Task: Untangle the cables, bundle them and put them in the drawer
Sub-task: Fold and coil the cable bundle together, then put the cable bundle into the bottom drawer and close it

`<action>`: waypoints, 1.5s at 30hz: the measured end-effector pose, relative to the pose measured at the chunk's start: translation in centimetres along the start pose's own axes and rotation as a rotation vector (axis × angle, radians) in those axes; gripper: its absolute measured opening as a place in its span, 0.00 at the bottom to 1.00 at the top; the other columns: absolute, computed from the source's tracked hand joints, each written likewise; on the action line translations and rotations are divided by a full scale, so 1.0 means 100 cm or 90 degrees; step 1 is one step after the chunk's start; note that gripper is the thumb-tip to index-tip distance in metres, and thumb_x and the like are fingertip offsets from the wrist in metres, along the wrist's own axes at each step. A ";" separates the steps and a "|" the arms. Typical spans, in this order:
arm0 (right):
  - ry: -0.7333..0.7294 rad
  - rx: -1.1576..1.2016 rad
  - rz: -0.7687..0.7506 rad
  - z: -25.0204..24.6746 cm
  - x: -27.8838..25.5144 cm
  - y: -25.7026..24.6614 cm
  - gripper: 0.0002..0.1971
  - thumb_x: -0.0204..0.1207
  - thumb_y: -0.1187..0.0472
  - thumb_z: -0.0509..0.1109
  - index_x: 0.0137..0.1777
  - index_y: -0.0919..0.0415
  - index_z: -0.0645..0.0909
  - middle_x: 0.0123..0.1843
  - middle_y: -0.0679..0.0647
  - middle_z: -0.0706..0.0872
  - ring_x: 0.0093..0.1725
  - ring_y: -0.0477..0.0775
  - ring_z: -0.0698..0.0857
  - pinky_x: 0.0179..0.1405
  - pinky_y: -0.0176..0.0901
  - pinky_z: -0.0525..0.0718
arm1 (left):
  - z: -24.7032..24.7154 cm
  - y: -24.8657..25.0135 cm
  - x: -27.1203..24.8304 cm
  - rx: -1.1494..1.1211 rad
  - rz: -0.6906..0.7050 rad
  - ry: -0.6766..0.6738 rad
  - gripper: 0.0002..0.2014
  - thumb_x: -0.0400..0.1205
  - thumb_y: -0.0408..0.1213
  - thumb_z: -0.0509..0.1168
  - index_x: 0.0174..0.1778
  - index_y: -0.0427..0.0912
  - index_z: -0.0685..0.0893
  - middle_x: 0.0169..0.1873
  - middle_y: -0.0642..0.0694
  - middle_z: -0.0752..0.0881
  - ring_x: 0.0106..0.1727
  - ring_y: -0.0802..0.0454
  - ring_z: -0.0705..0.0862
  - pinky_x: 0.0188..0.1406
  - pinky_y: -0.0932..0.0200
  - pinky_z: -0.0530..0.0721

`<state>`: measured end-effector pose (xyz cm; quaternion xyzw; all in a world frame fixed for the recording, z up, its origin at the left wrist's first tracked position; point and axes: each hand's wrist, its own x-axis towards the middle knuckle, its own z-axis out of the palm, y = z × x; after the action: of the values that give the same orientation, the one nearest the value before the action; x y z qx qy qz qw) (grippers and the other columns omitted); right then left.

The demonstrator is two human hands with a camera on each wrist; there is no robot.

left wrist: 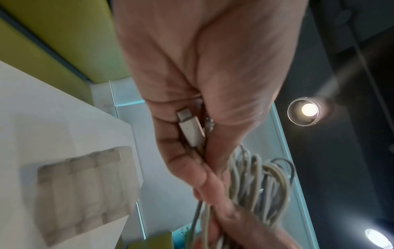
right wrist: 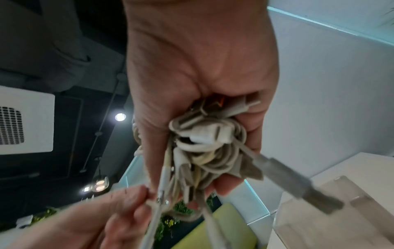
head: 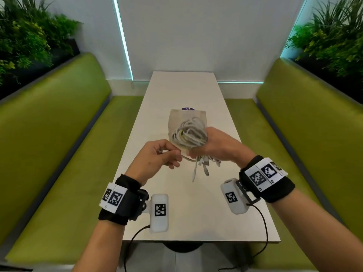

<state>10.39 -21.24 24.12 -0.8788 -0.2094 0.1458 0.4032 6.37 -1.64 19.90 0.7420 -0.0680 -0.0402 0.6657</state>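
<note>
Cables [head: 191, 134], white and pale grey, are gathered into a thick looped bunch held in the air above the counter [head: 184, 213]. The right hand [head: 218, 146] is clenched around the middle of the bunch, so the loops stand up above the fist and several loose ends with plugs [head: 204, 165] hang down below it. In the right wrist view the fingers [right wrist: 253, 128] wrap the coils against the palm, and one long plug [right wrist: 298, 187] sticks out toward the lower right, blurred.

The left hand [head: 157, 156] is just beside the right one, slightly lower. It pinches a single cable end: a white plug with a metal tip [left wrist: 189, 128] lies between its thumb and curled fingers, and the cord runs from there across to the bunch. In the head view the metal tip shows at the thumb side of this hand.

Behind the hands, a clear plastic drawer box [head: 186, 122] stands on the counter, partly hidden by the bunch. Its compartments look translucent in the left wrist view [left wrist: 85, 188]; whether a drawer is pulled out I cannot tell. A small purple item [head: 188, 108] peeks from behind the box.

Green benches [head: 59, 134] run along both sides of the counter, with leafy plants [head: 29, 36] above their backs. Both wrists wear black bands carrying white camera units and square printed markers.
</note>
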 end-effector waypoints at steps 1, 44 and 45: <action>-0.014 -0.010 0.001 0.004 0.001 0.002 0.10 0.67 0.58 0.79 0.48 0.57 0.87 0.40 0.54 0.89 0.36 0.49 0.86 0.36 0.37 0.85 | 0.002 0.001 0.001 -0.007 -0.001 -0.002 0.03 0.79 0.27 0.68 0.39 0.32 0.83 0.32 0.39 0.89 0.30 0.49 0.87 0.33 0.59 0.85; -0.233 0.181 -0.094 0.057 0.050 0.028 0.16 0.78 0.55 0.68 0.57 0.67 0.81 0.50 0.58 0.88 0.49 0.50 0.87 0.54 0.44 0.85 | 0.019 -0.020 0.039 -0.310 0.003 0.184 0.14 0.65 0.28 0.78 0.39 0.46 0.83 0.40 0.35 0.85 0.55 0.25 0.85 0.55 0.35 0.83; -0.291 0.119 -0.099 0.051 0.059 0.027 0.19 0.77 0.49 0.65 0.58 0.64 0.80 0.53 0.58 0.87 0.52 0.48 0.87 0.56 0.42 0.85 | 0.015 -0.022 0.041 -0.293 0.003 0.203 0.14 0.64 0.28 0.78 0.37 0.48 0.83 0.38 0.36 0.84 0.49 0.25 0.86 0.52 0.34 0.83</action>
<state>14.06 -16.66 18.31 -0.7632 -0.3478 0.3276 0.4350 10.31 -3.49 17.70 0.5682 0.0469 0.0640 0.8191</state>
